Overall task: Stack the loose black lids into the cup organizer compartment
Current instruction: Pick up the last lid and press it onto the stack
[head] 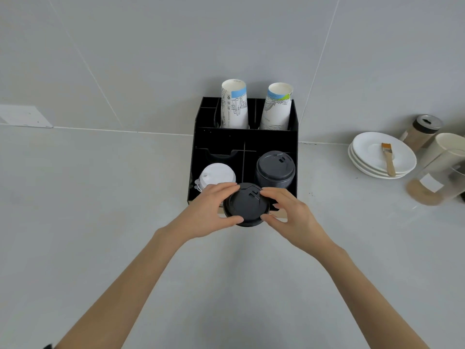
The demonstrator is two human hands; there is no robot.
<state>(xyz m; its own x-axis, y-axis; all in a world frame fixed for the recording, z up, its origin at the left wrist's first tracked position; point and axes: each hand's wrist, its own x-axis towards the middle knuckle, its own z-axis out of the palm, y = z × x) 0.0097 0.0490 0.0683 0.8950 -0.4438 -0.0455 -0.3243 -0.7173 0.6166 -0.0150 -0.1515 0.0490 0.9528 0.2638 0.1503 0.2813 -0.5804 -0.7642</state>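
Left hand (pixel 210 212) and right hand (pixel 289 215) both grip black lid (pixel 245 206) by fingertips, just before organizer (pixel 245 137).

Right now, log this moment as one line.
both hands hold black lid | before organizer | black stack front-right

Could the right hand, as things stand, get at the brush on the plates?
Probably not at once. The right hand and left hand both grip a black lid, so it is occupied. Otherwise the way looks free: bare counter lies between it and the brush on the plates.
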